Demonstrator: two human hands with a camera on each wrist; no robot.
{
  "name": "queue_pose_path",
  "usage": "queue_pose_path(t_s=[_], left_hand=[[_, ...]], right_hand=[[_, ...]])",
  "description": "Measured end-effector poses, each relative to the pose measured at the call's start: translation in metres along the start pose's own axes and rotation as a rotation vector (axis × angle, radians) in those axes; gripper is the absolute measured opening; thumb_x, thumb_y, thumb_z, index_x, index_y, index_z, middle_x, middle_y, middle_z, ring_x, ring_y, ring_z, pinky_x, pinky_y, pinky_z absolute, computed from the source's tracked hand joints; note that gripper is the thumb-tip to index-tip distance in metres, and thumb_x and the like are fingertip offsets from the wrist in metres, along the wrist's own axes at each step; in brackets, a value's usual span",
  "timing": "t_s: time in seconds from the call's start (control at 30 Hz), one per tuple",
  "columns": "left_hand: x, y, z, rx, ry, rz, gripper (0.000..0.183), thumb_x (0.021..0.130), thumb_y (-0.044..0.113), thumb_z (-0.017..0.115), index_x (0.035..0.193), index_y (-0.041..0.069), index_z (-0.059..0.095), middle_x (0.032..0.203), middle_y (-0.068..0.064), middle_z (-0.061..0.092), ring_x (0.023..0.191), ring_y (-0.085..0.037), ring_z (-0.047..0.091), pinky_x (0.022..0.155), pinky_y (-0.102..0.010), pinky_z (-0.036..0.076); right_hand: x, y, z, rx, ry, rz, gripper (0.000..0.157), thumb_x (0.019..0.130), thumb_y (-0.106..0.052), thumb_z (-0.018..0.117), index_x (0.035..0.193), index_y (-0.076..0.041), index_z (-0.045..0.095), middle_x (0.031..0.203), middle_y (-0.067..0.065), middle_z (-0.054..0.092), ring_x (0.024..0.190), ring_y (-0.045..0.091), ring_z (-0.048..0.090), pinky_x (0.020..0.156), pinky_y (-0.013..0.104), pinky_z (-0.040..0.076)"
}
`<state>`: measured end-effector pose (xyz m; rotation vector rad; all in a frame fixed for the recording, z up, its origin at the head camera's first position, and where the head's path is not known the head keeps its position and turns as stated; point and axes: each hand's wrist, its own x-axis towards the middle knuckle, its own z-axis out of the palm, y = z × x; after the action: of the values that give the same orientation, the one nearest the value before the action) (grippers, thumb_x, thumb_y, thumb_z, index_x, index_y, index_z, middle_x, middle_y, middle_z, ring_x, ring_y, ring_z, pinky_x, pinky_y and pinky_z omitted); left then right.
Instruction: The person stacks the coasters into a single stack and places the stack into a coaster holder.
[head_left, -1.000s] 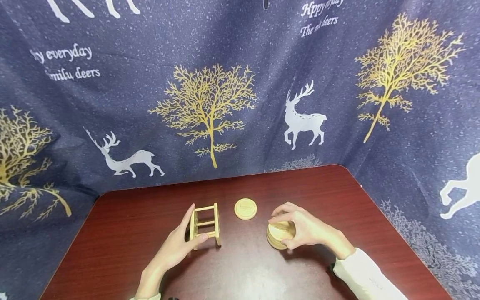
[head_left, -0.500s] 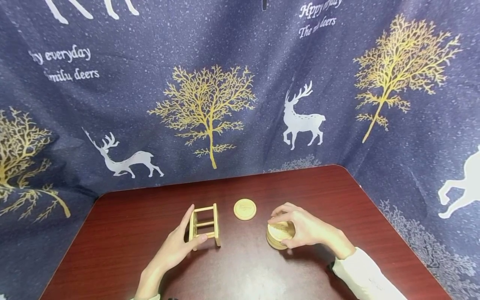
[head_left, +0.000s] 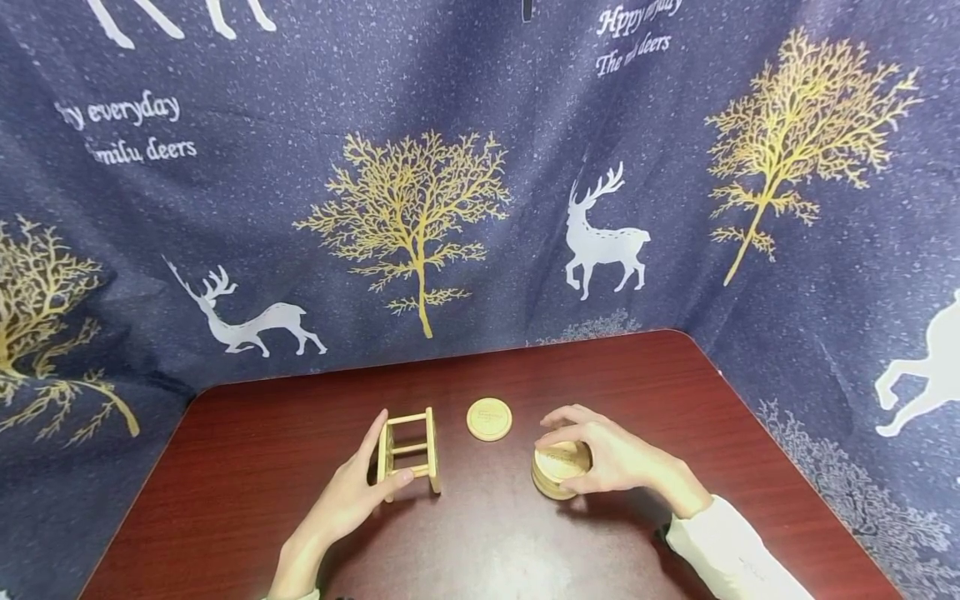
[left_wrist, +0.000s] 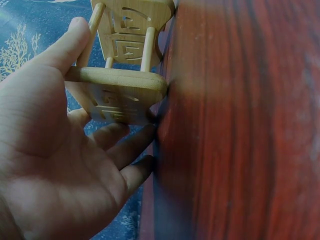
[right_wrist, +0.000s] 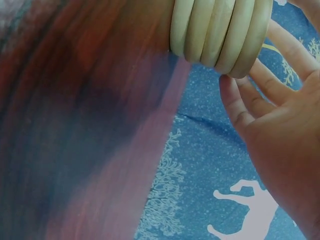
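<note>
My left hand (head_left: 341, 496) grips a small wooden coaster holder (head_left: 432, 450), thumb on the near side and fingers along its left end. The left wrist view shows the holder's cut-out end panels (left_wrist: 132, 32) joined by round rods (left_wrist: 148, 50). My right hand (head_left: 611, 454) holds a stack of round wooden coasters (head_left: 551, 483), fingers at the far edge and thumb at the near edge. In the right wrist view, fingertips meet the rim of the uppermost coaster (right_wrist: 255, 37), and several coasters lie flush together. A single engraved coaster (head_left: 489, 419) lies flat between the hands, farther back.
Everything stands on a dark red wooden table (head_left: 480, 533) with a bright glare near its front. Behind and beside it hangs a blue cloth (head_left: 525, 208) printed with deer and gold trees.
The fingers of my right hand have shifted slightly at the stack's far edge. My left hand, the holder and the lone coaster stay in place.
</note>
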<state>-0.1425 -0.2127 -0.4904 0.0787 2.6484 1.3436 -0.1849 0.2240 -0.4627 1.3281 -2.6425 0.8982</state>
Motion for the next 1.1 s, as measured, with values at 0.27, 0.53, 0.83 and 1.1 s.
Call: queue_pose_path(t_s=[0.27,0.53,0.83,1.1], left_hand=[[0.001,-0.001,0.000,-0.003,0.000,0.005,0.111,0.096,0.054,0.086,0.179,0.044,0.012,0.077,-0.001,0.068,0.055,-0.019,0.059,0.061,-0.032,0.053],[0.002,-0.002,0.001,-0.003,0.000,0.003,0.111,0.095,0.054,0.086,0.177,0.048,0.012,0.075,-0.001,0.068,0.056,-0.020,0.060,0.060,-0.033,0.054],[0.001,-0.001,0.000,-0.010,-0.004,0.001,0.111,0.095,0.054,0.086,0.177,0.048,0.012,0.075,-0.002,0.068,0.056,-0.021,0.060,0.060,-0.033,0.054],[0.000,0.000,0.001,-0.009,-0.005,0.000,0.110,0.096,0.055,0.085,0.176,0.052,0.010,0.076,-0.002,0.069,0.056,-0.021,0.060,0.061,-0.033,0.054]], right_hand=[[0.003,-0.003,0.001,-0.009,0.060,-0.014,0.057,0.079,-0.030,0.097,0.132,-0.016,0.082,0.145,0.008,0.066,0.134,0.027,0.063,0.107,0.051,0.055],[0.008,-0.006,0.002,-0.025,0.100,-0.009,0.057,0.083,-0.032,0.097,0.137,-0.023,0.080,0.144,0.004,0.066,0.134,0.024,0.063,0.109,0.050,0.054],[0.016,-0.008,0.005,-0.043,0.124,0.011,0.058,0.087,-0.034,0.096,0.140,-0.023,0.078,0.145,0.005,0.066,0.135,0.024,0.063,0.110,0.051,0.054],[0.024,-0.013,0.012,-0.035,0.131,0.058,0.063,0.086,-0.031,0.097,0.144,-0.022,0.076,0.146,0.005,0.066,0.136,0.024,0.062,0.112,0.051,0.053]])
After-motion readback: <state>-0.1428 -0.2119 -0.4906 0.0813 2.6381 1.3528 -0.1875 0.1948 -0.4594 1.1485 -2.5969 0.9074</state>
